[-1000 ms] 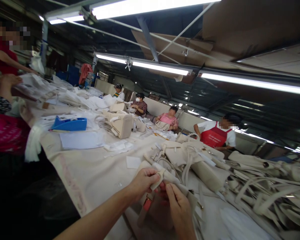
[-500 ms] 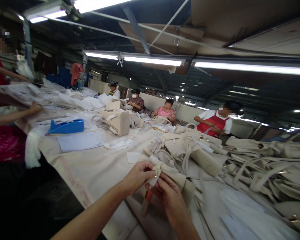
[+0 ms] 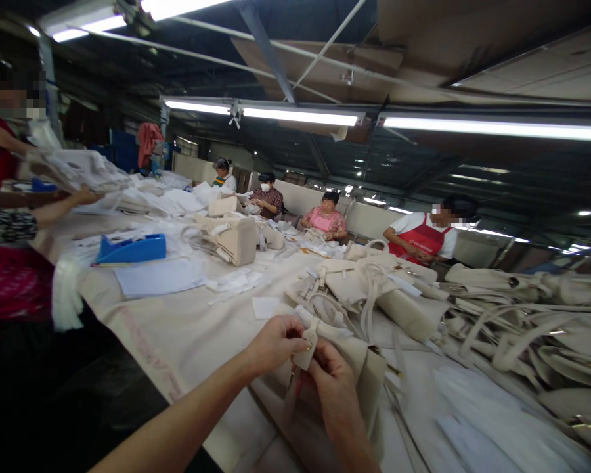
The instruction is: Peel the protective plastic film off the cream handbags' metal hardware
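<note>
My left hand pinches the edge of a cream strap tab between thumb and fingers. A small gold fitting sits on the tab by the thumb. The tab hangs at the front of a cream handbag, which lies on the table. My right hand is closed at the tab's lower right edge, its fingertips partly hidden behind it. Beneath the tab, between the hands, a narrow strip with a bit of red shows, too blurred to name.
More cream handbags are heaped ahead and to the right. A blue tape dispenser and white paper sheets lie to the left on the cloth-covered table. Several co-workers sit across; others handle plastic-wrapped bundles at far left.
My hands stay at the tab, with my right fingers shifted slightly. Less of the red piece below shows. At far left, co-workers' arms and the plastic-wrapped bundle have moved.
</note>
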Demonstrator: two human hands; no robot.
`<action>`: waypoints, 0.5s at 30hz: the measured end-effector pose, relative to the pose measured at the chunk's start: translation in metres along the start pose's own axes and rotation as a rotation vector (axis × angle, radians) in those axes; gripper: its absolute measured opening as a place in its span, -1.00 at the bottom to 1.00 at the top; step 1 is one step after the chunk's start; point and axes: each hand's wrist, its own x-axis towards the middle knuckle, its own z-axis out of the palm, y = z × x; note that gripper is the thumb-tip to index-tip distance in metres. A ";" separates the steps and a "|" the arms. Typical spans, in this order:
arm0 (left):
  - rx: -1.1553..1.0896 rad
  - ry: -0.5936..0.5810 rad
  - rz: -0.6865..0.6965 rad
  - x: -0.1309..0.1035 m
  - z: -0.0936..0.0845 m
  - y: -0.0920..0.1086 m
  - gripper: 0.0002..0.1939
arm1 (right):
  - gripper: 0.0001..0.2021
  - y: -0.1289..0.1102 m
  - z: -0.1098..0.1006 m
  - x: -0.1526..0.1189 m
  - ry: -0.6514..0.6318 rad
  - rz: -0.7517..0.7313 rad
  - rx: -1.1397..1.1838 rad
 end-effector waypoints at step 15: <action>-0.230 -0.154 -0.180 0.001 -0.009 0.006 -0.74 | -0.67 -0.003 -0.021 0.007 -0.037 -0.105 -0.111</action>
